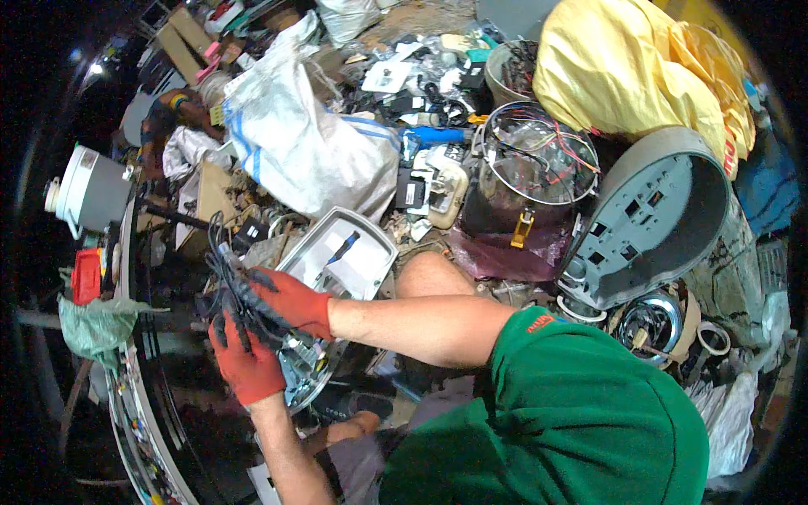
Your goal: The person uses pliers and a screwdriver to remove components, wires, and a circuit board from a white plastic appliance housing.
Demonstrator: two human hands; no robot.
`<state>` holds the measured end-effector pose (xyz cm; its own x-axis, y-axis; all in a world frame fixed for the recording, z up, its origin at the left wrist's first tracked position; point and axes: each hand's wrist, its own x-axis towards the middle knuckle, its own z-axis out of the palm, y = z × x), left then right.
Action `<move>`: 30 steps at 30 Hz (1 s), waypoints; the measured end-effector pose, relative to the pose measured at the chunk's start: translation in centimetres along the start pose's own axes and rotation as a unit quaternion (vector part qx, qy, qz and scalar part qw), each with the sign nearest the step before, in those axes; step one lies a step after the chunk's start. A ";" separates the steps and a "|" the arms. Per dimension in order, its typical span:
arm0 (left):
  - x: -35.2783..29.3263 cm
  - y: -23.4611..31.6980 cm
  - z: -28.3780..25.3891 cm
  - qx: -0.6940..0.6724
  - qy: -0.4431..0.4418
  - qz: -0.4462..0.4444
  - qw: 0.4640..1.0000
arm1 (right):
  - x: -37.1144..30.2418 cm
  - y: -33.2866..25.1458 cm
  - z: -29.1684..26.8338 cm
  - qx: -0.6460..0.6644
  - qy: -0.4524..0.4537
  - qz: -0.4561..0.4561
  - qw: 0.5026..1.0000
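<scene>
Both my hands wear red gloves with dark finger coating and are together at left of centre. A bundle of black cables (222, 268) runs up between them. My right hand (295, 303) is closed around the bundle from the right, its fingertips partly hidden by the strands. Just below, my left hand (244, 362) grips the bundle's lower part, fingers pointing up. Beyond my right hand lies a white tray-like housing (389, 241) with a blue-and-black handled tool (343, 246) in it. Under my right wrist is a clear container (316, 385) with small metal pieces, partly covered.
A large white sack (311, 126) stands ahead, beside a heap of mixed electronic parts (400, 97). To the right are a metal-rimmed bucket (539, 200) with wires, a grey plastic shell (648, 219) and a yellow sack (623, 67). A grey bucket (97, 194) is at far left.
</scene>
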<state>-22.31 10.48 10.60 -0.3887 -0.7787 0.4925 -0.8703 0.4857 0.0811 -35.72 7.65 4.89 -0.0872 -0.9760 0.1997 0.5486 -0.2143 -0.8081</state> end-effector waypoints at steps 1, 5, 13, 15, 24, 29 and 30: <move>0.5 0.7 -0.5 0.014 -0.023 0.005 1.000 | 0.4 0.3 -0.2 -0.005 -0.009 -0.031 0.999; 0.2 1.2 -1.3 0.092 -0.103 0.021 0.990 | 0.0 -0.5 -0.1 -0.007 -0.010 0.011 1.000; -0.9 0.7 -2.2 -0.058 -0.050 0.131 0.988 | 0.3 -7.0 -3.3 -0.061 0.069 0.056 0.994; -2.0 0.6 -2.7 -0.089 -0.052 0.139 0.985 | 0.6 -10.4 -7.3 -0.110 0.058 0.028 0.992; -5.3 -9.3 1.1 -0.305 -0.082 -0.148 0.937 | -7.6 -29.4 -30.9 -0.463 0.257 -0.009 0.848; -5.6 -12.9 6.2 -0.456 -0.108 -0.252 0.847 | -14.8 -28.5 -46.3 -0.616 0.442 0.206 0.619; -5.9 -13.6 4.3 -0.435 -0.085 -0.243 0.863 | -14.3 -25.1 -45.4 -0.586 0.456 0.186 0.643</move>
<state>-9.50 6.72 2.88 -0.1436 -0.9856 0.0890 -0.4159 0.1417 0.8983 -85.94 25.21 -2.86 -0.8763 -0.4706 -0.1035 -0.2854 0.6800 -0.6753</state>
